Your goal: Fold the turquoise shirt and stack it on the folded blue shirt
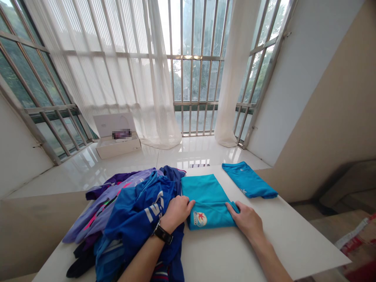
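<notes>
1. Subject's left hand [176,214]: fingers loosely curled, resting at the edge of the clothes pile, with the fingertips at the left edge of the folded teal shirt [208,203]. Whether it has hold of any fabric cannot be determined.
2. Black wristwatch [162,232] worn on the left wrist.
3. Right hand [246,221]: open, fingers extended and lying on the shirt's folded right side. No clear pinch is visible.
4. The teal shirt lies flat on the white table [258,250], between the two hands, with a round printed logo [200,219] near its lower left corner.
5. A second folded blue shirt [249,179] lies on the table beyond the right hand, near the far edge and apart from the teal shirt.
6. Mixed pile of crumpled clothes [129,219], in purple, lilac and royal blue, sits left of the teal shirt, touching it.
7. Background: an open white box [117,137] stands on the glossy tile floor [188,156] near sheer white curtains [155,78]. The item in the box is blurred and cannot be identified.
</notes>
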A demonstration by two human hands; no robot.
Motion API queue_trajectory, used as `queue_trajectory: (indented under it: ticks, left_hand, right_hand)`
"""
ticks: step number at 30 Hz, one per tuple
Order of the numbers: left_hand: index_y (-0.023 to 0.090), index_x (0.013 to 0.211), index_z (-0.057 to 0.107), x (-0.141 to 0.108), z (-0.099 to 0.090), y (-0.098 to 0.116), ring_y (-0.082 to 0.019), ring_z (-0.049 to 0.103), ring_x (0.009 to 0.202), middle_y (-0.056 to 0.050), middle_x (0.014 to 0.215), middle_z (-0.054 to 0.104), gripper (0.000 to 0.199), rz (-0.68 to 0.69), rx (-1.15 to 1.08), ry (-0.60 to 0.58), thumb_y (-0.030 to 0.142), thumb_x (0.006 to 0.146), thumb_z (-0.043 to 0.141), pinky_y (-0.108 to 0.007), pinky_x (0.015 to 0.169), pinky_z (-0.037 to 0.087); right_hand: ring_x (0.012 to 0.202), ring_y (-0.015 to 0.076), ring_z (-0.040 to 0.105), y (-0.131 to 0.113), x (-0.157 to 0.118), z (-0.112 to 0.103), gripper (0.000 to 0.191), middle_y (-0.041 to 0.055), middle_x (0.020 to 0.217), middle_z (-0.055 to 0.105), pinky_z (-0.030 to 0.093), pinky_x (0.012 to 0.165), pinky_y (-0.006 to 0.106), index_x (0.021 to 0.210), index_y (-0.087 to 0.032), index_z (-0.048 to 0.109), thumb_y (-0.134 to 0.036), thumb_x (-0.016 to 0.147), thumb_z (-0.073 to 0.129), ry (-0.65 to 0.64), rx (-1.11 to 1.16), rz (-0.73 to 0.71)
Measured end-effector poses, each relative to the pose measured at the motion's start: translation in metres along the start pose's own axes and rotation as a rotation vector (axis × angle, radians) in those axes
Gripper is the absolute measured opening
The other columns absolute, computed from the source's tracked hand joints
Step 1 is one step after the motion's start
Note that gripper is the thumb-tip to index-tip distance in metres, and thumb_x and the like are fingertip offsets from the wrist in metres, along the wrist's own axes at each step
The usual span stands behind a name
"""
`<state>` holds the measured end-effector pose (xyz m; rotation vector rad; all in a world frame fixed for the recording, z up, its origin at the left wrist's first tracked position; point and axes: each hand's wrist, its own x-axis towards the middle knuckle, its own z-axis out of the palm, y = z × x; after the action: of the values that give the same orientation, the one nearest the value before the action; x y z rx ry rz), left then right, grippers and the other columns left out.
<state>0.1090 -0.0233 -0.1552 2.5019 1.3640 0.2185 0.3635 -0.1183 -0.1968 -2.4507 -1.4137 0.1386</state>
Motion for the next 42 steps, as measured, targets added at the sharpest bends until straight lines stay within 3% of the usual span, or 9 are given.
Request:
queue_trajectory:
  ticks: [5,12,16,21,27,34,42]
  left_hand:
    - [0.018,0.076,0.063,-0.004,-0.005,0.000,-0.023,0.066,0.073,-0.009,0.078,0.069,0.043,0.025,0.111,-0.002,0.041,0.101,0.037,-0.028,0.059,0.039]
    - [0.018,0.082,0.063,-0.004,-0.012,-0.011,-0.022,0.065,0.075,-0.009,0.083,0.069,0.033,0.014,0.044,-0.070,0.036,0.099,0.042,-0.027,0.059,0.038]
    - [0.018,0.081,0.062,-0.001,-0.009,-0.013,-0.022,0.065,0.072,-0.009,0.079,0.069,0.029,0.007,-0.012,-0.086,0.034,0.097,0.044,-0.027,0.057,0.037]
    - [0.018,0.079,0.060,0.000,-0.008,-0.015,-0.020,0.065,0.070,-0.007,0.073,0.068,0.026,0.011,-0.063,-0.091,0.032,0.096,0.045,-0.026,0.058,0.038]
    - [0.019,0.083,0.057,-0.001,-0.010,-0.016,-0.019,0.067,0.066,-0.004,0.069,0.067,0.028,-0.003,-0.179,-0.088,0.033,0.100,0.039,-0.025,0.059,0.041]
    - [0.017,0.092,0.058,-0.002,-0.012,-0.008,-0.021,0.070,0.077,-0.009,0.083,0.070,0.028,-0.125,-0.069,-0.099,0.033,0.103,0.037,-0.026,0.065,0.045]
    - [0.014,0.102,0.055,-0.001,-0.002,-0.009,-0.026,0.070,0.089,-0.014,0.096,0.070,0.027,-0.128,0.034,-0.093,0.032,0.104,0.036,-0.029,0.068,0.047]
  right_hand:
    - [0.077,0.0259,0.063,-0.001,-0.001,-0.001,0.049,0.0070,0.077,0.069,0.030,0.058,0.029,0.070,-0.026,0.052,-0.067,0.090,0.034,0.008,0.045,-0.025]
    - [0.069,0.0204,0.058,0.009,0.000,-0.003,0.051,0.0016,0.067,0.064,0.035,0.062,0.029,0.064,-0.026,0.051,-0.066,0.090,0.034,0.027,0.313,-0.032]
    - [0.073,0.0207,0.060,0.015,0.002,-0.002,0.054,0.0021,0.071,0.067,0.038,0.064,0.029,0.069,-0.026,0.057,-0.067,0.091,0.029,0.003,0.406,-0.046]
    - [0.067,0.0200,0.060,0.013,-0.001,0.002,0.047,0.0003,0.068,0.066,0.037,0.061,0.028,0.072,-0.026,0.058,-0.070,0.084,0.045,-0.026,0.339,-0.122]
    - [0.063,0.0195,0.059,0.012,0.000,0.007,0.045,-0.0009,0.066,0.064,0.035,0.059,0.028,0.074,-0.027,0.052,-0.068,0.088,0.038,0.014,0.368,-0.154]
    - [0.068,0.0217,0.062,0.004,0.004,0.009,0.040,0.0007,0.066,0.066,0.033,0.057,0.028,0.076,-0.027,0.051,-0.061,0.092,0.037,0.024,0.211,-0.111]
    - [0.069,0.0223,0.065,-0.005,0.005,0.004,0.044,0.0045,0.069,0.069,0.031,0.055,0.029,0.070,-0.026,0.053,-0.059,0.094,0.036,0.033,0.072,-0.071]
